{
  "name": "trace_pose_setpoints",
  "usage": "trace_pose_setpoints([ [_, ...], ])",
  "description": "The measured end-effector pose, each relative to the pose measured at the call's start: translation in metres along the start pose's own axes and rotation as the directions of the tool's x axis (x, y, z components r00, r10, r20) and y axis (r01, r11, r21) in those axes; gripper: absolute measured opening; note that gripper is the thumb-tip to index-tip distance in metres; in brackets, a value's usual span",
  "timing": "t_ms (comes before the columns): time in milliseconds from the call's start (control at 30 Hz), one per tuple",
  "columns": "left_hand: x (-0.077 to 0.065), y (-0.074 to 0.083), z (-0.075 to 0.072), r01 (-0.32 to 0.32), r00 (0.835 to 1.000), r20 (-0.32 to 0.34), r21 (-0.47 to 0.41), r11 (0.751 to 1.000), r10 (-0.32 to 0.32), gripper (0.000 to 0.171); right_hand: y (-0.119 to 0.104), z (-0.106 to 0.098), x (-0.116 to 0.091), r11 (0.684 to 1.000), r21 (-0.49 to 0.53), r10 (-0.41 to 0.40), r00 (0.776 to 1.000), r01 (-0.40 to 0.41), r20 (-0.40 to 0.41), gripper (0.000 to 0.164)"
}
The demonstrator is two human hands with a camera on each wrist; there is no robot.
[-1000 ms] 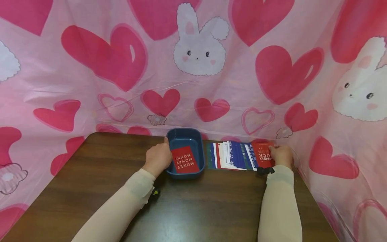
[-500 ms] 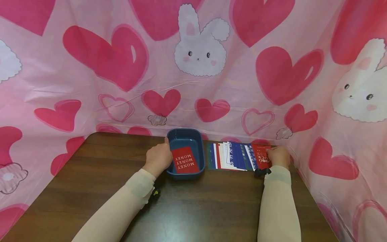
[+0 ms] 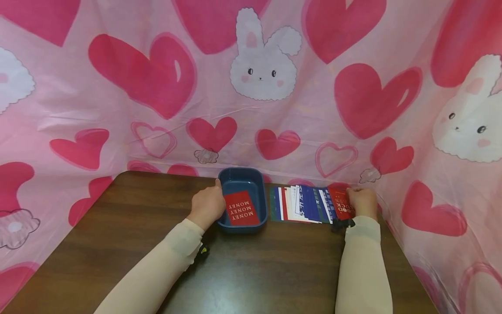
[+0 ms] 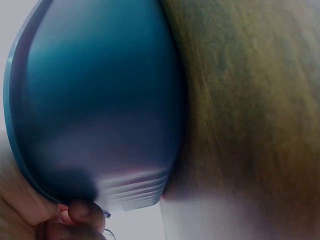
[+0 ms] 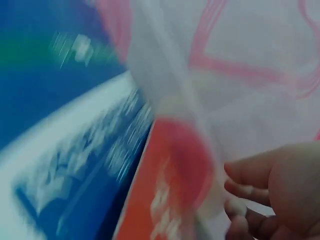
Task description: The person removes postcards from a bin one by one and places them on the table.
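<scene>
My left hand point(image 3: 208, 205) grips the left rim of a dark blue rectangular basin point(image 3: 260, 183). In the left wrist view, fingers point(image 4: 85, 212) curl at the rim of the basin point(image 4: 100, 100), beside its ridged outer end. A red card point(image 3: 241, 207) printed with MONEY in several lines leans inside the basin. At the right end of a row of overlapping cards point(image 3: 303, 205), my right hand point(image 3: 363, 203) pinches the right edge of a red card point(image 3: 339, 203) with GOOD LUCK lettering. The right wrist view is blurred, with the hand point(image 5: 275, 192) beside the red card point(image 5: 155, 185).
The row of blue, white, green and red cards lies right of the basin, along the back edge of the brown wooden table point(image 3: 255, 270). A pink curtain point(image 3: 168, 135) with hearts and rabbits hangs close behind the table and along both sides.
My right hand moves slightly left, then a little back right, with the red card's visible part narrowing and widening again. The left hand stays on the basin. The whole head view shifts slightly.
</scene>
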State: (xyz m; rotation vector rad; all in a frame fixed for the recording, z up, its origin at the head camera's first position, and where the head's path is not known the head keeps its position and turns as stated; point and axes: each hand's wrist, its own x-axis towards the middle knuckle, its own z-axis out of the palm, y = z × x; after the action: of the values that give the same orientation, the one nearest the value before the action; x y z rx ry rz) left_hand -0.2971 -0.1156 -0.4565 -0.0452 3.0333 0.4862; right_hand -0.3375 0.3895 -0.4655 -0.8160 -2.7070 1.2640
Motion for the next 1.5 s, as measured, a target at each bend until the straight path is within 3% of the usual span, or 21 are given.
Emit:
trace_pose_setpoints([
  [100,0.0,0.0,0.0,0.003,1.0,0.001,-0.004,1.0,-0.003,0.076,-0.021,0.001,-0.007,0.992,-0.05,-0.119,0.993,0.119,0.01,0.059],
  [200,0.001,0.001,0.001,0.002,1.0,-0.004,0.001,1.0,-0.002,0.076,-0.047,0.008,-0.019,0.967,-0.083,-0.239,0.97,0.242,0.047,0.057],
  [400,0.0,0.004,0.003,-0.004,1.0,-0.015,0.018,1.0,0.004,0.073,-0.098,0.036,-0.05,0.894,-0.061,-0.431,0.889,0.444,0.156,0.047],
  [700,-0.002,0.011,0.004,-0.012,1.0,-0.019,0.031,0.999,0.013,0.073,-0.141,0.073,-0.091,0.812,0.031,-0.565,0.772,0.583,0.29,0.041],
  [800,-0.002,0.012,0.004,-0.013,0.999,-0.031,0.035,0.999,0.014,0.072,-0.155,0.089,-0.104,0.806,0.077,-0.573,0.743,0.586,0.347,0.043],
  [933,-0.003,0.01,0.003,-0.012,0.999,-0.033,0.035,0.999,0.013,0.072,-0.181,0.114,-0.124,0.824,0.112,-0.537,0.701,0.556,0.47,0.051],
  [1067,-0.004,0.008,0.0,-0.01,1.0,-0.024,0.025,1.0,0.01,0.073,-0.206,0.146,-0.141,0.829,0.009,-0.464,0.679,0.559,0.568,0.061],
  [1200,-0.003,0.005,-0.001,-0.005,1.0,-0.01,0.016,1.0,0.005,0.075,-0.22,0.177,-0.146,0.758,-0.151,-0.423,0.654,0.634,0.627,0.067],
  [1233,-0.003,0.005,-0.001,-0.004,1.0,-0.006,0.016,1.0,0.004,0.075,-0.222,0.184,-0.146,0.729,-0.185,-0.424,0.646,0.659,0.635,0.067],
  [1267,-0.003,0.004,-0.001,-0.002,1.0,-0.003,0.016,1.0,0.002,0.075,-0.219,0.199,-0.134,0.696,-0.21,-0.437,0.636,0.687,0.636,0.067],
  [1333,-0.003,0.004,-0.001,-0.001,1.0,0.0,0.018,1.0,0.001,0.075,-0.223,0.208,-0.137,0.634,-0.275,-0.436,0.627,0.723,0.646,0.058],
  [1433,-0.004,0.003,-0.002,0.0,1.0,-0.001,0.022,1.0,0.0,0.074,-0.227,0.217,-0.14,0.591,-0.348,-0.41,0.643,0.727,0.647,0.046],
  [1467,-0.004,0.003,-0.002,0.0,1.0,-0.002,0.023,1.0,0.0,0.074,-0.228,0.22,-0.14,0.586,-0.37,-0.393,0.652,0.721,0.648,0.044],
  [1500,-0.004,0.003,-0.002,0.0,1.0,-0.002,0.023,1.0,0.0,0.073,-0.235,0.213,-0.154,0.59,-0.396,-0.358,0.667,0.704,0.653,0.043],
])
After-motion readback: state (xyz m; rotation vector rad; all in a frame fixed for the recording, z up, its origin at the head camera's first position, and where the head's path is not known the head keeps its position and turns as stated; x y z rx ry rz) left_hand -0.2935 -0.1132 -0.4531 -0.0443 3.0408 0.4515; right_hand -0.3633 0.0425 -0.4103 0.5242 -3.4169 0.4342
